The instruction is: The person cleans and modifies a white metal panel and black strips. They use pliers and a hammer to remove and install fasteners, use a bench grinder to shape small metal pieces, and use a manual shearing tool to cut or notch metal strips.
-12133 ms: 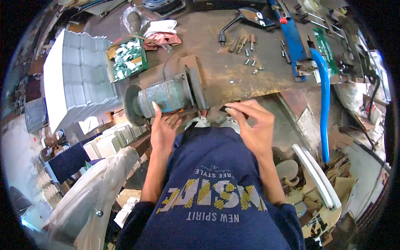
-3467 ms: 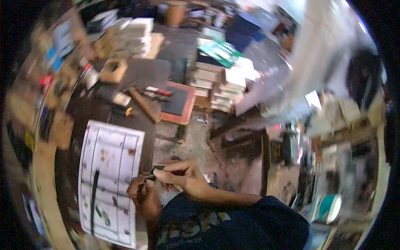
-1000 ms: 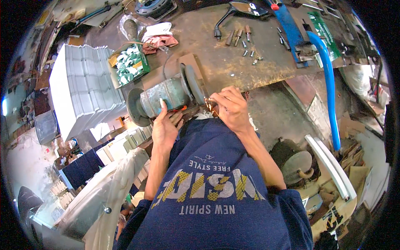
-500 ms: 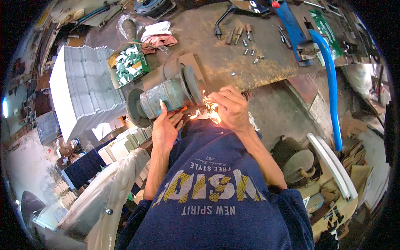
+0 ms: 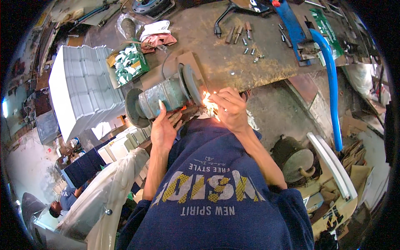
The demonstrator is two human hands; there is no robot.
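A grey bench grinder (image 5: 163, 96) stands at the near edge of the workbench, with a wheel at each end. My left hand (image 5: 165, 128) lies against the near side of its motor housing, thumb up and fingers stretched out. At the grinder's right wheel (image 5: 191, 84), my right hand (image 5: 231, 109) is closed in a pinch, its fingertips close to the wheel face. Bright sparks (image 5: 211, 105) spray between the wheel and those fingers. Whatever small piece the fingers pinch is hidden by the hand and the glare.
Left of the grinder are a box of small pale metal pieces (image 5: 129, 64) and a stack of white panels (image 5: 85, 85). Pink and white rags (image 5: 159, 35) lie behind. Several small metal parts (image 5: 250, 51), a blue clamp frame (image 5: 291, 29) and a blue hose (image 5: 330, 75) sit farther right.
The sparks have shrunk and gathered nearer the wheel. My right hand has shifted very slightly; my left hand stays on the housing. A person has come into view at the lower left.
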